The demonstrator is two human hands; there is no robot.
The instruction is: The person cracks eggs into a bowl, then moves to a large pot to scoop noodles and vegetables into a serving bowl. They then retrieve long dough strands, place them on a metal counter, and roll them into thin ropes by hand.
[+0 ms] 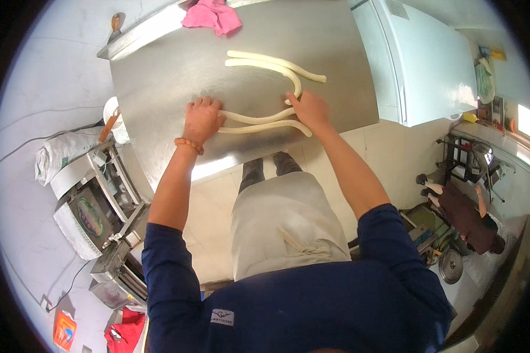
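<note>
Several pale dough ropes lie on a stainless steel worktable (pixel 159 88). My left hand (pixel 202 118) is palm down over the left ends of the two nearer ropes, a wavy dough rope (pixel 256 119) and the nearest dough rope (pixel 265 128). Its palm hides those ends, and whether it grips them cannot be seen. My right hand (pixel 311 109) pinches the bent end of a curved dough rope (pixel 265 66) between thumb and fingers. The wavy rope's right end meets this hand. Farther back, another dough rope (pixel 276 60) lies apart from both hands.
A pink cloth (pixel 213 16) lies at the table's far edge. A white refrigerator (pixel 433 61) stands to the right. Left of the table are a white bucket (pixel 123 128) and a metal machine (pixel 86 216). Another person (pixel 466 216) stands at the far right.
</note>
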